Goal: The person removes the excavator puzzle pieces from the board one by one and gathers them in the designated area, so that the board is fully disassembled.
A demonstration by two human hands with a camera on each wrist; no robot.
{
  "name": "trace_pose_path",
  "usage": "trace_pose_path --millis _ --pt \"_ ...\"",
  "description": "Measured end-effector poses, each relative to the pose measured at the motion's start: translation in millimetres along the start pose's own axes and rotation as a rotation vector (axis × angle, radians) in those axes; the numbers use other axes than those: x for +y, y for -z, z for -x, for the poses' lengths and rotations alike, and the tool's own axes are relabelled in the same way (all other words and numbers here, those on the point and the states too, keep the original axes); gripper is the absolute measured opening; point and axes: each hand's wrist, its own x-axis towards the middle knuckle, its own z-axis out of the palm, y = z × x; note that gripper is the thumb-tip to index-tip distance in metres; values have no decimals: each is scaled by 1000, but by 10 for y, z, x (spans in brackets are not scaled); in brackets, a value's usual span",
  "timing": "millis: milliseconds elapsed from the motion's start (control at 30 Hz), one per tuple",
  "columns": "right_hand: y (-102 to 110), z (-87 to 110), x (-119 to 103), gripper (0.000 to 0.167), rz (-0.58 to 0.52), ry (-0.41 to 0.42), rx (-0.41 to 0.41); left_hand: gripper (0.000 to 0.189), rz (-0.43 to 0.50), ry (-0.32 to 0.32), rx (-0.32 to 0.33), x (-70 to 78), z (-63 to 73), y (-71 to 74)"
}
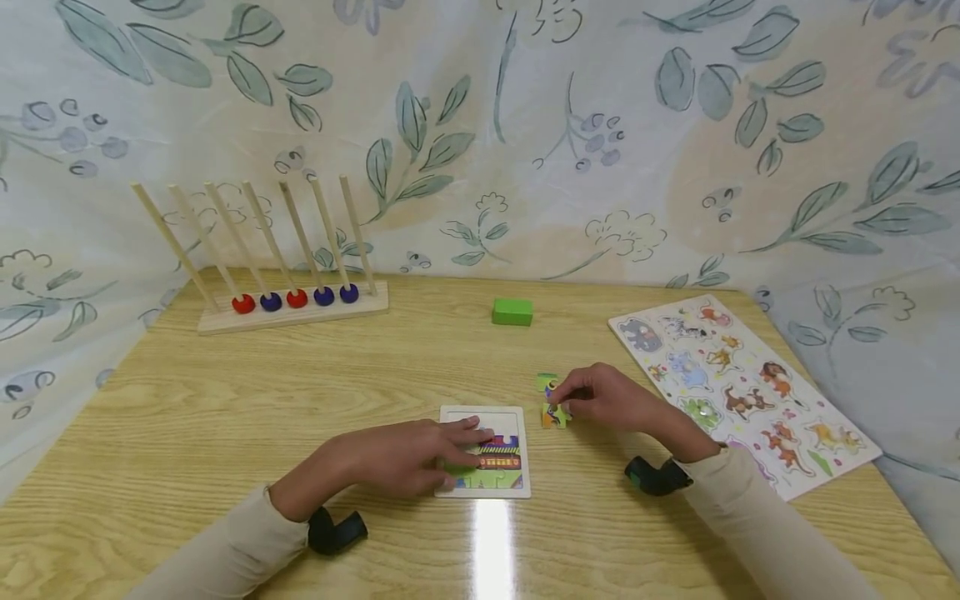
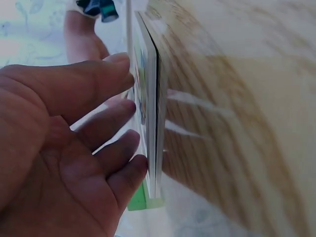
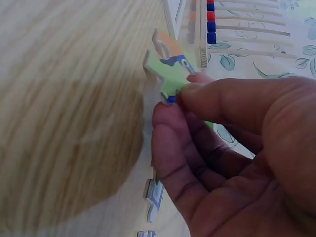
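Observation:
My left hand (image 1: 408, 458) lies over the left part of a small framed jigsaw puzzle (image 1: 525, 433), fingers extended and spread across it. Part of a colourful train picture shows beside the fingertips. In the left wrist view, that puzzle (image 2: 150, 108) appears edge-on, with the fingertips at its face. Just right of the frame, my right hand (image 1: 611, 400) pinches a jigsaw piece (image 3: 173, 69) between thumb and fingers. The piece is green, blue and orange, and tilted up from the tabletop in the right wrist view. Another jigsaw piece (image 1: 547, 382) lies beside the fingers.
A wooden peg stand (image 1: 300, 321) with red and blue beads stands at the back left. Near the back middle sits a green block (image 1: 512, 312). An animal puzzle board (image 1: 742, 392) lies on the right, partly under the right forearm. Patterned fabric hangs behind the table.

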Motion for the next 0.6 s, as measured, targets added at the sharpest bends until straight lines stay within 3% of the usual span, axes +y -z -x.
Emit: trace_pose_path --millis 267,600 --pt "-21 -29 -8 17 132 -30 31 57 -107 91 61 48 -42 4" --pt "-12 -82 -20 17 123 -41 13 72 -20 140 9 16 -42 31"
